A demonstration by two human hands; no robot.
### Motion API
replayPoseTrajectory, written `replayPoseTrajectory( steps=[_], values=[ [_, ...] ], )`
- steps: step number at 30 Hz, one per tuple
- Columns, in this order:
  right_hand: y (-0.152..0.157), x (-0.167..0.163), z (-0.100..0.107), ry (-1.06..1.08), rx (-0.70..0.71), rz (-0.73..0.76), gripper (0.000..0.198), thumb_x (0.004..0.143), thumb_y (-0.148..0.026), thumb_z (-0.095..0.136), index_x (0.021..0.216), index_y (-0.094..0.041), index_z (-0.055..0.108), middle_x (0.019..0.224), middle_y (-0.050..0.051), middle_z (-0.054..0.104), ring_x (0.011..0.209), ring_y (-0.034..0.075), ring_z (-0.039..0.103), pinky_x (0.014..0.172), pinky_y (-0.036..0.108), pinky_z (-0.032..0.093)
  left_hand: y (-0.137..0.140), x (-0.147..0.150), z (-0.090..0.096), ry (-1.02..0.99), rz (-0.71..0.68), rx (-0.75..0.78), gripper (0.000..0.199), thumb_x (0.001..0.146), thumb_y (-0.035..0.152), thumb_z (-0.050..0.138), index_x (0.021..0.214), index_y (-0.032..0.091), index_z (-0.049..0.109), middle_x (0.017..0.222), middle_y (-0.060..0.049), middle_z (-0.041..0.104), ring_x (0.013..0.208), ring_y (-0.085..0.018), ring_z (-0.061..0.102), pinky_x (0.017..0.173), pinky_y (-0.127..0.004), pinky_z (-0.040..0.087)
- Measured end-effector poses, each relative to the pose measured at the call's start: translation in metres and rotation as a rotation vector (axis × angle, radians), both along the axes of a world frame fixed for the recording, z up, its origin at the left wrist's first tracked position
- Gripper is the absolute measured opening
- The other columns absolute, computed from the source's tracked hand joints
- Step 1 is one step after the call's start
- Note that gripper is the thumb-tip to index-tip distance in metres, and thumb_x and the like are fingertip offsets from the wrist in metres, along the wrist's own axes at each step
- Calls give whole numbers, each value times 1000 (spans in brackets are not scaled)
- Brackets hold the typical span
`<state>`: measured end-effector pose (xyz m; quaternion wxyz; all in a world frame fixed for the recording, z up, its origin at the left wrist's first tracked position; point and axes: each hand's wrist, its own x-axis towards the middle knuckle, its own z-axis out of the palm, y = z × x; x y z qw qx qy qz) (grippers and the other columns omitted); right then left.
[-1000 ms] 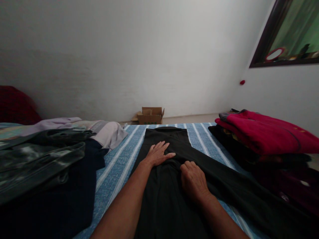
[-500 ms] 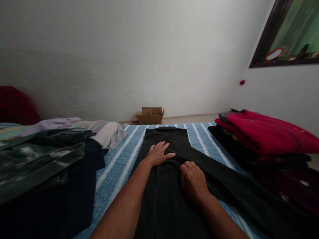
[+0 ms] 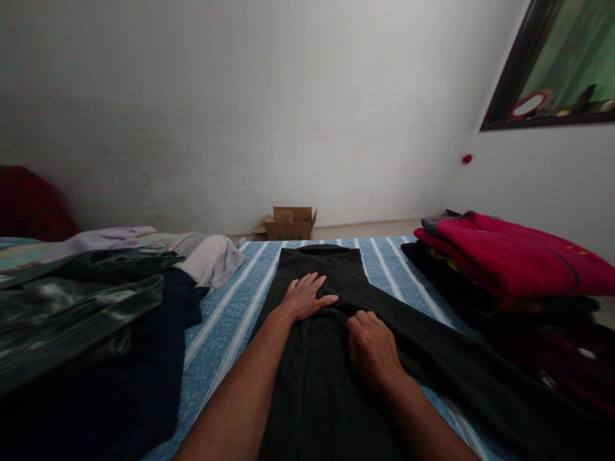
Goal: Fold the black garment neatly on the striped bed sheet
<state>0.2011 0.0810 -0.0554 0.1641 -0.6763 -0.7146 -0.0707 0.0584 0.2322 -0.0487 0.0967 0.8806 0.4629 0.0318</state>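
Observation:
A pair of black trousers (image 3: 321,378) lies on a blue and white striped bedspread (image 3: 235,301), its waistband at the far end. One leg comes straight toward me; the other slants off to the lower right. My left hand (image 3: 305,298) rests flat on the upper part with its fingers spread. Near where the legs part, my right hand (image 3: 373,349) is closed with its fingers curled into the cloth of the nearer leg. Its fingertips are hidden under the knuckles. Small creases run in the fabric between both hands.
At the left lies a heap of clothes with dark patterned trousers (image 3: 81,314) and a pale garment (image 3: 214,259). A folded stack topped by a red garment (image 3: 514,253) stands at the right. Beyond the bed's far edge is an open cardboard box (image 3: 289,229) by the wall.

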Motion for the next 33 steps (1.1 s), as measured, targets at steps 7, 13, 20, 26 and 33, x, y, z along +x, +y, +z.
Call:
replayPoseTrajectory(
  steps=[7, 13, 20, 26, 33],
  values=[
    [0, 1, -1, -4, 1, -2, 13, 81, -10, 49, 78, -20, 56, 83, 3, 56, 78, 18, 46, 64, 30, 27, -1, 1, 1, 16, 4, 2, 82, 76, 74, 24, 140, 23, 26, 149, -10, 21, 137, -25, 14, 107, -45, 11],
    [1, 1, -2, 5, 3, 9, 13, 81, -10, 48, 78, -20, 56, 83, 4, 56, 78, 19, 46, 64, 30, 27, 1, 0, 0, 14, 4, -1, 82, 76, 75, 24, 141, 23, 26, 149, -10, 19, 137, -25, 14, 107, -45, 11],
    [1, 0, 1, 16, 8, 6, 15, 81, -8, 46, 78, -19, 57, 84, 4, 57, 78, 19, 47, 65, 30, 27, 4, 0, -2, 15, 1, 14, 84, 75, 76, 23, 140, 22, 28, 149, -10, 22, 137, -25, 15, 107, -45, 12],
    [1, -1, 3, 42, 3, 13, 14, 80, -9, 48, 80, -19, 58, 85, 5, 57, 80, 19, 47, 65, 31, 28, 3, -1, -2, 28, 7, 36, 84, 76, 75, 23, 140, 22, 28, 148, -11, 22, 136, -26, 17, 107, -46, 14],
    [1, -3, 0, 69, -2, 23, 16, 80, -8, 47, 82, -19, 58, 87, 5, 57, 82, 20, 48, 66, 31, 28, 7, -1, 17, -112, 52, -70, 83, 71, 68, 48, 135, 18, 37, 145, -14, 29, 134, -27, 24, 107, -44, 18]
  ],
)
